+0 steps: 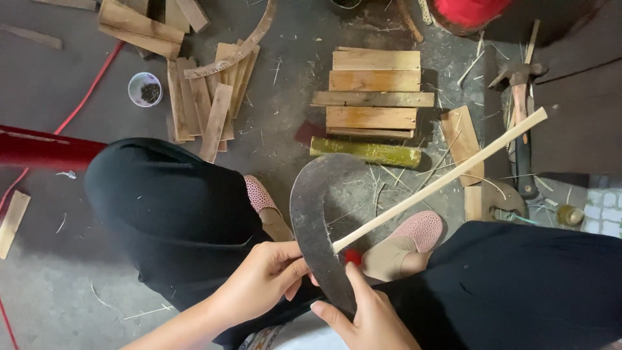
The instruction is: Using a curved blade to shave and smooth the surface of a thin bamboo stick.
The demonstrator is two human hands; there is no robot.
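1. The left hand [262, 279] grips the curved blade [315, 220]; the right hand [366, 317] holds its lower end.
2. A bamboo strip [440, 181] rests on the edge, barely split.
3. On the floor [52, 285], cut slats [374, 91] are stacked; one green bamboo piece [366, 152] remains whole.

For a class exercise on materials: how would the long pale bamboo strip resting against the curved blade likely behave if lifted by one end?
The bamboo strip is long and thin, so it would probably feel light and flex or droop a little. It looks flat-sided rather than round, so it is unlikely to roll. Its end sits against the curved blade, so it might split if forced.
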